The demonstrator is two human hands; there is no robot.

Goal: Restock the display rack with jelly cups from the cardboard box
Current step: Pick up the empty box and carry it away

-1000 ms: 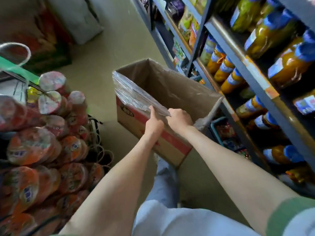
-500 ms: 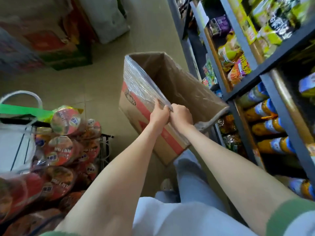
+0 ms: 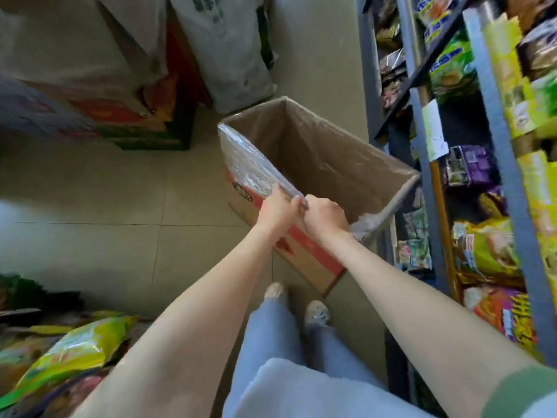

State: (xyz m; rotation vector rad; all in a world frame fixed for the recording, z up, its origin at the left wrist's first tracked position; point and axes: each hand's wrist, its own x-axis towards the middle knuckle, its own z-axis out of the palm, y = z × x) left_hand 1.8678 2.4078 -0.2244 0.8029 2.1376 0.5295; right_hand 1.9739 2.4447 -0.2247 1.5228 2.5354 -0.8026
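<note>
Shop aisle, pale tiled floor point(image 3: 120, 191). Grey shelving point(image 3: 500, 146) runs down my right, packed with snack bags. Stacked cartons point(image 3: 120, 122) and a grey sack point(image 3: 229, 55) stand at the far end, and loose yellow-green snack bags point(image 3: 75, 351) lie at lower left. The jelly-cup rack is not in view.

The cardboard box point(image 3: 316, 164) is in front of me, open-topped and tilted, just beside the shelving. Only bare brown walls show inside. No jelly cups are visible, and the bottom is partly hidden.

Clear plastic film point(image 3: 256, 167) wraps the near wall.

My left hand point(image 3: 277, 209) and right hand point(image 3: 325, 215) sit side by side, almost touching. Both are curled tight over that near rim.

Handling, my guess:
- It hangs from one wall without sagging, so it is probably light, likely near empty.
- The single wall will flex.
- The film looks slick, so I should pinch through to the cardboard edge.
- If it turns out loaded, one hand should go under the bottom corner.
</note>
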